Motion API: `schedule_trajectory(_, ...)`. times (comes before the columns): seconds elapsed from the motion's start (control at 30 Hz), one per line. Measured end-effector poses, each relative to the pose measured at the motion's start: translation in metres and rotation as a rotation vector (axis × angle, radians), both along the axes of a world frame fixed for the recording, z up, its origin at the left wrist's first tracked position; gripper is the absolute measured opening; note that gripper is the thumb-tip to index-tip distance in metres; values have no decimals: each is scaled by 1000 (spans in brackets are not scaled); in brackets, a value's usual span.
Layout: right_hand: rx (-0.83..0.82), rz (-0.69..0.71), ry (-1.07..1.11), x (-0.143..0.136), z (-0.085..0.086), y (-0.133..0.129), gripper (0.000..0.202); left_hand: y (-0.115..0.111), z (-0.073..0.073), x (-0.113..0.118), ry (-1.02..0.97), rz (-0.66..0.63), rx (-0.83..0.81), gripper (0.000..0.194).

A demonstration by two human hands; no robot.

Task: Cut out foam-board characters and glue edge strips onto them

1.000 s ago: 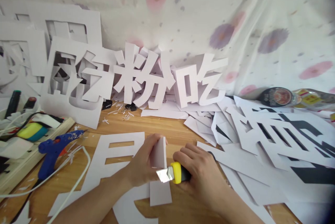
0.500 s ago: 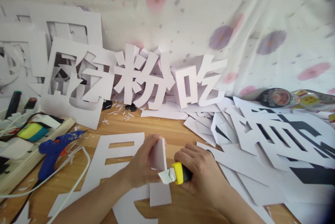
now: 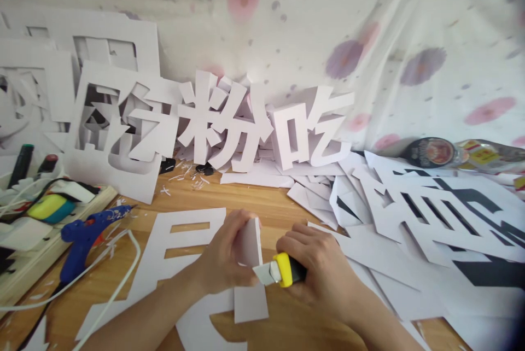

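My left hand (image 3: 223, 255) grips a small white foam board piece (image 3: 251, 243), held upright on its edge above the table. In my right hand (image 3: 318, 263) is a yellow and black utility knife (image 3: 285, 270). Its wide blade is out and its tip lies close to the lower end of the board's right edge; contact cannot be made out. Beneath my hands lies a white cut-out character (image 3: 150, 263), with a white strip (image 3: 250, 304) beside it.
A blue glue gun (image 3: 80, 244) and its cable lie left, near a power strip (image 3: 61, 247). White raised characters (image 3: 241, 127) stand at the back. Cut sheets (image 3: 414, 203) are piled right, below a bottle (image 3: 435, 152). A flowered curtain (image 3: 295, 28) hangs behind.
My right hand and the knife have shifted slightly to the right. My left hand and the board piece have barely moved.
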State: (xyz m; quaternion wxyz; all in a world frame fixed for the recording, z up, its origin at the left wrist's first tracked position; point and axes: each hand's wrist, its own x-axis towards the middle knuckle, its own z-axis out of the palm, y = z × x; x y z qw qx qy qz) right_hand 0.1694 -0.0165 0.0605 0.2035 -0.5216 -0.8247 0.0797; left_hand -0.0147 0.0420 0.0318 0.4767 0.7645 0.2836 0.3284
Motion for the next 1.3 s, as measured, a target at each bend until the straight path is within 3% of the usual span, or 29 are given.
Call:
schedule_trajectory(0.2, -21, 19, 17, -6, -1, -3, 11, 2, -3, -1, 48, 13, 57, 48)
schedule_trajectory(0.47, 20, -12, 8, -7, -3, 0, 10, 3, -5, -1, 9, 21, -29, 50)
schedule_trajectory(0.67, 47, -75, 2, 3, -4, 5, 7, -6, 2, 4, 41, 26, 105, 38)
schedule_trajectory(0.87, -14, 36, 33, -2, -1, -2, 8, -2, 1, 2, 35, -16, 33, 44)
schedule_trajectory(1.2, 48, -52, 10, 3, -4, 4, 7, -7, 3, 4, 69, 10, 84, 38)
schedule_trajectory(1.3, 30, -24, 22, 3, -2, 3, 7, -7, 5, 5, 71, 6, 77, 38)
